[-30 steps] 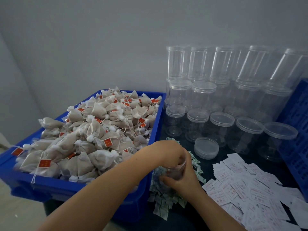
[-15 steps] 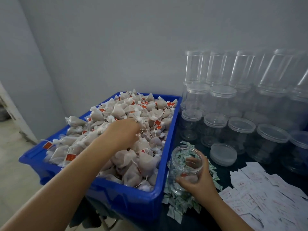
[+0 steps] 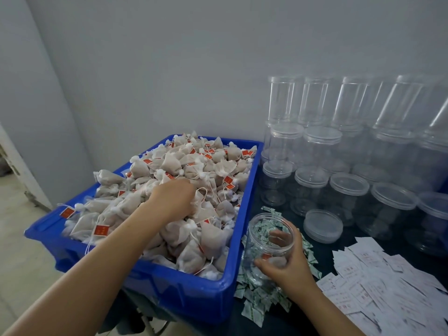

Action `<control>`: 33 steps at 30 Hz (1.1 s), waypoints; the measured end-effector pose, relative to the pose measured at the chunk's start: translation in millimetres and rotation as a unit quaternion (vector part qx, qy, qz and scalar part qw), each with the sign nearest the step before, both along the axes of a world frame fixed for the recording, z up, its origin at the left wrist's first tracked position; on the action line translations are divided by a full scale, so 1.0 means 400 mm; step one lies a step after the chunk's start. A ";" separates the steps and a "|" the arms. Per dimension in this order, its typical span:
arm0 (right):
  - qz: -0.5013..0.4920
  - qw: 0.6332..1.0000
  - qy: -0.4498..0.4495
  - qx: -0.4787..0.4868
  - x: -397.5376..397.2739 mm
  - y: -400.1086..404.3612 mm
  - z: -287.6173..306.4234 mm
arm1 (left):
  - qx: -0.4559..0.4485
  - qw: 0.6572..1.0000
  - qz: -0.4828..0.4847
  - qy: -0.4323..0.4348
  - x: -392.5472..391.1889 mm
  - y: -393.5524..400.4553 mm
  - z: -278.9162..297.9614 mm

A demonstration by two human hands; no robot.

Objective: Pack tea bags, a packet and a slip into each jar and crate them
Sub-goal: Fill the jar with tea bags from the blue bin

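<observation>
A blue crate [image 3: 191, 297] is heaped with white tea bags [image 3: 194, 163] carrying red tags. My left hand [image 3: 173, 197] lies palm down on the heap, fingers curled around tea bags. To the crate's right, my right hand [image 3: 286, 260] grips an open clear jar [image 3: 264, 241], tilted toward the crate, with a tea bag at its bottom. The jar rests over a pile of small green-and-white packets [image 3: 257, 301]. White paper slips [image 3: 388, 282] are spread at the lower right.
Stacked clear lidded jars [image 3: 349, 187] fill the dark table's back right, against the grey wall. A loose clear lid [image 3: 323, 225] lies beside the held jar. Bare floor shows at the far left, past the crate.
My left hand left the jar and went up into the tea bag heap in the crate, then closed on bags there. The right hand kept hold of the jar.
</observation>
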State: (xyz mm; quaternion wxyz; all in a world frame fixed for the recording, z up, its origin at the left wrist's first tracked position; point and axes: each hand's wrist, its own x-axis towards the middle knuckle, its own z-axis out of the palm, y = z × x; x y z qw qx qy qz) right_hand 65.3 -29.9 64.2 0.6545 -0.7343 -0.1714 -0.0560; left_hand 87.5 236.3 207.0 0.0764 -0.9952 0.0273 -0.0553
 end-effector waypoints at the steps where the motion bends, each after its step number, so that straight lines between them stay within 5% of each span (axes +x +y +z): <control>1: 0.000 1.000 -0.001 -0.002 0.000 0.000 0.000 | -0.019 1.000 -0.012 -0.003 -0.002 0.003 -0.001; 13: -0.006 1.000 -0.005 -0.005 0.002 0.001 -0.004 | -0.316 0.948 -0.040 -0.029 -0.019 -0.029 0.023; 33: -0.006 1.000 0.005 0.003 0.001 -0.004 -0.008 | -0.350 0.906 -0.222 -0.081 -0.053 -0.202 0.112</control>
